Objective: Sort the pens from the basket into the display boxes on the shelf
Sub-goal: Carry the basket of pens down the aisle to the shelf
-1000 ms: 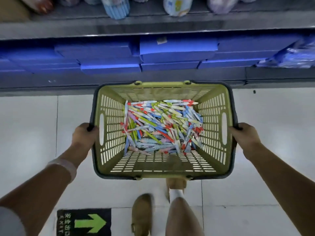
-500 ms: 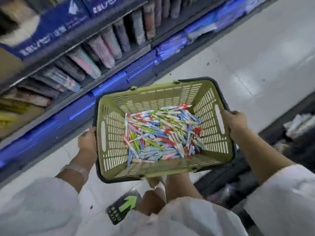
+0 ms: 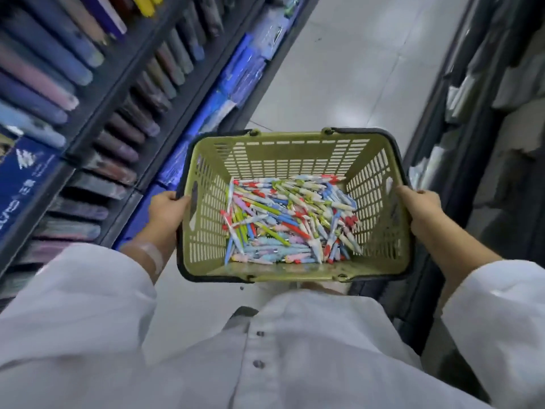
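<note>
I carry an olive-green slatted basket [image 3: 283,156] with a dark rim at waist height over the aisle floor. My left hand [image 3: 168,208] grips its left edge and my right hand [image 3: 420,208] grips its right edge. A loose heap of several colourful pens [image 3: 289,221], red, blue, green, pink and white, lies on the basket's bottom. The shelf [image 3: 118,93] with rows of packaged stationery runs along my left. No pen display boxes can be made out in the blur.
Blue packets [image 3: 239,81] fill the lowest shelf level on the left. A second dark shelf unit [image 3: 477,119] with pale goods stands close on the right. Pale tiled floor [image 3: 354,69] stretches ahead between the two. My white sleeves and shirt fill the bottom of the view.
My view has turned from facing the low shelf to looking down the aisle. The basket stays in both hands and has risen closer to my body. The pens have barely shifted.
</note>
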Motion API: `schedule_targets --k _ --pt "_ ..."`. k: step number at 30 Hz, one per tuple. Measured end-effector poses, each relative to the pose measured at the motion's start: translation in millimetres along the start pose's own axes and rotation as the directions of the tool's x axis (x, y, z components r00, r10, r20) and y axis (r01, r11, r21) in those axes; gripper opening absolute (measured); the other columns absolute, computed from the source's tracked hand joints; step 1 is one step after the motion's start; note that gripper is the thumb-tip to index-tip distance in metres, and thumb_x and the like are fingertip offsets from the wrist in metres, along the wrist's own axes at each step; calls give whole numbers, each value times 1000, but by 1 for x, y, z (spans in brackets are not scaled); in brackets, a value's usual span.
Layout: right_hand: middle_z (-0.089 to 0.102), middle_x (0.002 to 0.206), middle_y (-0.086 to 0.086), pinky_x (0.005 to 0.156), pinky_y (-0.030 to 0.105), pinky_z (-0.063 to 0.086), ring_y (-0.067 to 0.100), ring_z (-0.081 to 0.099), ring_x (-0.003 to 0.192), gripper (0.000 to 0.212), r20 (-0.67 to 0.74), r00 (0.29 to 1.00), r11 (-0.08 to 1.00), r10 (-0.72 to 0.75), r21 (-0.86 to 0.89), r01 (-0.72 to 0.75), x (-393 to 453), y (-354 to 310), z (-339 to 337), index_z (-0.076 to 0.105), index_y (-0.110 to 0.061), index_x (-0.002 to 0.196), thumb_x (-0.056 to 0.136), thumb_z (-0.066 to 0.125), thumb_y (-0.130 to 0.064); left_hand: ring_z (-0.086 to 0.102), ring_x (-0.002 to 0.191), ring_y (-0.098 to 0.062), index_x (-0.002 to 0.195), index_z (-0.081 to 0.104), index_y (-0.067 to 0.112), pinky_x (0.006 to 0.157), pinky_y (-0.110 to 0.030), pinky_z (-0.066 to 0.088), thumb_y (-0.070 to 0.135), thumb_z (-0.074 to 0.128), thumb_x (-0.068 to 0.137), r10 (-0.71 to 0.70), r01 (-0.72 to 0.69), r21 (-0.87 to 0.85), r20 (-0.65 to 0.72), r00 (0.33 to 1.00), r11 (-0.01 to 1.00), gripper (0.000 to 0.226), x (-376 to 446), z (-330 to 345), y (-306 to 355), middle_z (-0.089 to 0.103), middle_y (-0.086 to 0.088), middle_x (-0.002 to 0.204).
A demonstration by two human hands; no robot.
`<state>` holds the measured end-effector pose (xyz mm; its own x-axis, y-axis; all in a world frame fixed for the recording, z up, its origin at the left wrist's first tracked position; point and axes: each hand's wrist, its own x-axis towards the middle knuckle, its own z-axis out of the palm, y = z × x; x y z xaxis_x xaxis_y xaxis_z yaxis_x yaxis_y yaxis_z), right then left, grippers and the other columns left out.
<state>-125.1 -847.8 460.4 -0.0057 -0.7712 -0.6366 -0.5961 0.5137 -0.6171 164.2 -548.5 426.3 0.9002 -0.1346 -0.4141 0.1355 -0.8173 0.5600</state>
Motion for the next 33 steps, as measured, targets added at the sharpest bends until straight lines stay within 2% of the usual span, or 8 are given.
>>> schedule_targets --k 4,8,11,13,17,20,25,33 --pt "63 66 6 75 35 53 22 58 69 45 -20 1000 999 1 41 0 61 -78 -16 57 7 112 85 60 -28 38 56 -21 53 44 11 50 -34 31 17 60 82 59 -59 -43 -5 998 997 34 56 27 102 41 -4 51" --pt "56 73 5 55 24 45 26 58 76 29 -85 996 994 -7 104 16 119 -155 -16 61 -5 94 85 62 -32 34 56 -21 53 41 13 54 -32 27 17 61 81 140 -138 -81 21 990 987 34 121 52 201 37 -8 55" --pt "64 105 20 83 42 52 35 61 100 48 -161 987 990 26 141 -3 169 -213 -6 56 4 117 84 61 -30 39 56 -20 57 50 13 55 -30 30 17 60 81 178 -174 -92 40 983 980 27 183 78 275 45 -9 58" --pt "61 117 20 86 42 50 35 61 100 45 -185 981 985 62 170 -30 205 -254 1 57 1 118 85 60 -29 37 54 -17 55 48 14 52 -31 30 14 59 83 204 -192 -132 89 975 972 30 228 100 324 43 -7 55" --pt "62 114 17 77 37 49 25 58 85 36 -196 974 963 112 262 -58 265 -339 4 58 -4 116 88 58 -26 35 53 -13 56 49 15 39 -17 30 10 59 85 240 -214 -155 180 954 965 31 304 139 427 43 -3 55" --pt "63 108 20 78 39 49 23 58 74 39 -231 965 952 123 301 -49 303 -393 -2 56 3 118 89 56 -24 33 51 -15 55 47 13 44 -23 33 9 59 85 269 -239 -151 225 937 959 33 351 167 505 40 -6 54" --pt "59 119 24 87 41 48 33 59 102 40 -334 928 928 164 372 -30 396 -467 -19 55 6 118 89 56 -21 37 53 -18 59 50 12 47 -21 35 10 59 84 357 -331 -134 303 884 934 27 422 233 646 46 -9 63" --pt "53 94 18 74 33 41 27 52 88 21 -313 932 932 182 357 -62 594 -624 -60 59 -1 103 90 57 -18 36 41 -11 61 50 12 37 -18 30 9 60 83 340 -332 -81 318 885 940 25 516 357 870 40 -5 55"
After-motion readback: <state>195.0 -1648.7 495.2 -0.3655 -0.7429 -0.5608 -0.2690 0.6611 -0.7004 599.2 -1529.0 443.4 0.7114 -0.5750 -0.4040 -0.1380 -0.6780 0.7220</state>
